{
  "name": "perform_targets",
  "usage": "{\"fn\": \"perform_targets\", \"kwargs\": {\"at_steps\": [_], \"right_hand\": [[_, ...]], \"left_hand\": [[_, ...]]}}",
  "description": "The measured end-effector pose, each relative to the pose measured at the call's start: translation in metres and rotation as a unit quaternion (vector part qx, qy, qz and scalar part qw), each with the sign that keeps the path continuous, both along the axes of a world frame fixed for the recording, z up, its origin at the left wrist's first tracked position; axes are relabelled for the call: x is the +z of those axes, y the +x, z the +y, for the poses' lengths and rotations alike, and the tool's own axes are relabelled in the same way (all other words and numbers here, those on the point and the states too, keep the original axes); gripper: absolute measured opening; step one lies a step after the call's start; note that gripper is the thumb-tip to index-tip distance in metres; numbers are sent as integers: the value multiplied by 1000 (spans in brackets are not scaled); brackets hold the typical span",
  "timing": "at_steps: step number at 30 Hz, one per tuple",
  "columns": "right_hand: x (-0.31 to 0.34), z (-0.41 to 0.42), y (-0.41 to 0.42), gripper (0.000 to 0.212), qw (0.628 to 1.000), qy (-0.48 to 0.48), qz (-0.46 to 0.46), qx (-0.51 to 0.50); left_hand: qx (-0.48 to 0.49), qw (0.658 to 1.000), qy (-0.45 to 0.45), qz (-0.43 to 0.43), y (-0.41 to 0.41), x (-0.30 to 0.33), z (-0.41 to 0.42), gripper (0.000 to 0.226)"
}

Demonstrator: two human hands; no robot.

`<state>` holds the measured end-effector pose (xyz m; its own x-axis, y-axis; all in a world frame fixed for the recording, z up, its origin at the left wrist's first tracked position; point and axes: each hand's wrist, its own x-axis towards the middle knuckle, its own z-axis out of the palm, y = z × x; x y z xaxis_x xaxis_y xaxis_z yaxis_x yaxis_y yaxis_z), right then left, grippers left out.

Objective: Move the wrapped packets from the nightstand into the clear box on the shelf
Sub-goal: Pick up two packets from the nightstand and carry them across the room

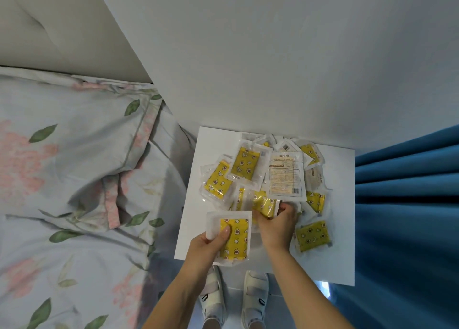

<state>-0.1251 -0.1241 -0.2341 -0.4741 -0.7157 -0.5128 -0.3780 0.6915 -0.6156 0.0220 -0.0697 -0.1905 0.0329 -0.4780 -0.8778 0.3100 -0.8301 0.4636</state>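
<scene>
A: White top, square edges. How much room is there around the nightstand?

B: On its left the bed with its flowered cover sits just beside it, the pillow close to the corner. The far edge runs along the wall. On the right the blue curtain hangs against that side. The near edge is the open one; two white shoes stand on the floor just under it.

A: And on the top itself?

B: The near right corner and the right strip are bare. The pile of packets fills the middle and the far part, overlapping one another, mostly yellow with stars, one turned over to show its printed white back.

A: The hands?

B: The left hand grips one packet over the near left edge, thumb pressed on its yellow face, fingers underneath. The right hand is closed on another packet at the near side of the pile, fingers curled around its crumpled end. One more packet lies flat by itself to the right of that wrist.

A: Any box holding them?

B: No container shows here; every packet is on the nightstand or in a hand.
</scene>
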Motion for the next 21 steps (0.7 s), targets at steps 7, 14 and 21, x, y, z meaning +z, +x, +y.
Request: {"fn": "perform_targets", "kwargs": {"at_steps": [7,14,21], "right_hand": [[40,25,-10,16,921,211,-297,141],[50,-21,-33,37,992,-29,16,121],[14,-101,-45,66,993,56,72,71]], "left_hand": [[-84,995,-40,23,-6,8,-7,51],[0,999,18,45,-3,10,-5,44],[110,993,-7,30,20,14,-5,26]]}}
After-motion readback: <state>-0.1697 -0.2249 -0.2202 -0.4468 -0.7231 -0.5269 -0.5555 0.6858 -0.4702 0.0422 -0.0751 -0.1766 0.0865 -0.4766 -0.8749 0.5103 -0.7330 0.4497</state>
